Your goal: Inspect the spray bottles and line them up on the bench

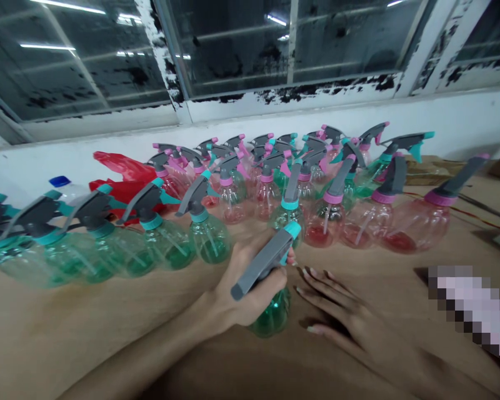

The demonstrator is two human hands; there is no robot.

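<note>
My left hand [250,283] is closed around the neck of a green spray bottle [270,319] with a grey and teal trigger head, held at the near middle of the table. Its nozzle points away from me and slightly right. Palm down, my right hand [345,311] lies on the tabletop just right of that bottle, fingers stretched out and holding nothing. Beyond my left hand stands another clear green spray bottle [289,214] with a teal collar. To the left runs a row of green spray bottles [210,239]; to the right are pink spray bottles [320,228] with pink collars.
Several more spray bottles [266,191] crowd the back of the wooden table [108,344]. A red plastic bag [125,172] and a blue-capped bottle [69,191] sit behind the left row. Cardboard [433,169] and cables lie at the right. Windows line the wall.
</note>
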